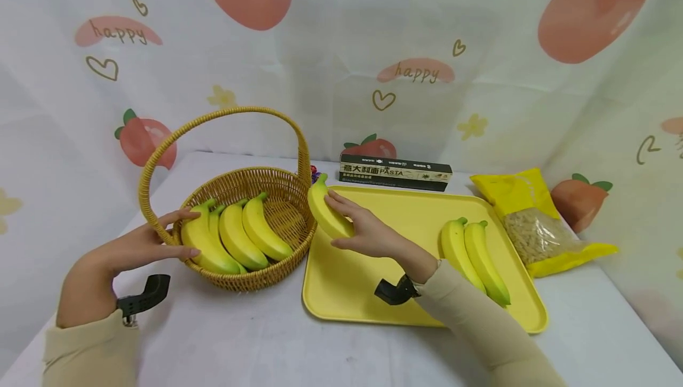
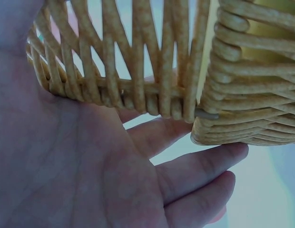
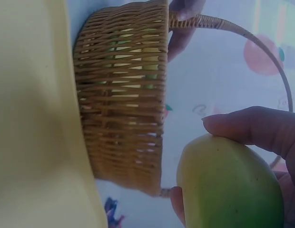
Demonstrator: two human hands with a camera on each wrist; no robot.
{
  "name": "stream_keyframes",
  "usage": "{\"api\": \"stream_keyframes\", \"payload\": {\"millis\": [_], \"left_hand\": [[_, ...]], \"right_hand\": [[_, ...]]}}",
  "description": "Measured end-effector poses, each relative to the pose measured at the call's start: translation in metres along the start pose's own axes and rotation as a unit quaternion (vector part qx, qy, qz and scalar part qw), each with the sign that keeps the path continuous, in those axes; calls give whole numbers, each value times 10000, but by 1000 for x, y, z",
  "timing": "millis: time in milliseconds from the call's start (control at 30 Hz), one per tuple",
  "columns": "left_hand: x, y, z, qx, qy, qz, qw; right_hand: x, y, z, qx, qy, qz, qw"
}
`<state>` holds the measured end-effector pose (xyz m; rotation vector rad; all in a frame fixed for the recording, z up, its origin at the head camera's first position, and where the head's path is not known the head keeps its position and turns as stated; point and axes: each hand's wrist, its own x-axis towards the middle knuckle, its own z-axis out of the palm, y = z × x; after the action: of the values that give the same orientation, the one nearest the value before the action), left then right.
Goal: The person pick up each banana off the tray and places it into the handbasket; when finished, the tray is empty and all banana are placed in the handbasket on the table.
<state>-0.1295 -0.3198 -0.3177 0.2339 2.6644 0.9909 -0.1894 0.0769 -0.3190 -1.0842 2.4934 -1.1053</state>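
Now the right hand point(image 1: 373, 234) grips a banana point(image 1: 328, 209) above the far-left corner of the yellow tray point(image 1: 373, 298), its long axis running near-right to far-left, stem toward the wicker basket point(image 1: 277, 197) just to its left. The left hand point(image 1: 133, 250), fingers straight, presses the basket's left rim beside four bananas point(image 1: 235, 239) lying inside.

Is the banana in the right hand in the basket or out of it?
Out. The right hand grips the banana above the yellow tray's edge, just outside the basket's rim.
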Motion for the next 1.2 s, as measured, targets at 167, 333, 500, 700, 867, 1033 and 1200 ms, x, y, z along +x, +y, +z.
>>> {"api": "stream_keyframes", "payload": {"millis": [167, 333, 500, 700, 867, 1033, 1200], "left_hand": [[1, 0, 1, 18, 10, 27, 10000], [3, 3, 2, 21, -2, -3, 10000], [2, 2, 1, -28, -23, 17, 10000], [1, -1, 0, -96, -46, 35, 9999], [1, 0, 1, -74, -32, 52, 10000], [3, 2, 1, -109, -73, 74, 9999], [2, 4, 1, -111, -106, 56, 9999]], "right_hand": [[19, -14, 4, -127, -217, -9, 9997], [30, -26, 6, -127, -229, 277, 9993], [34, -34, 9, -73, -332, 169, 9993], [56, -47, 17, -233, -721, 26, 9971], [81, -58, 27, -446, -1225, 135, 9914], [106, -65, 44, -601, -1549, 371, 9854], [128, -72, 60, -547, -1763, 555, 9812]]}}
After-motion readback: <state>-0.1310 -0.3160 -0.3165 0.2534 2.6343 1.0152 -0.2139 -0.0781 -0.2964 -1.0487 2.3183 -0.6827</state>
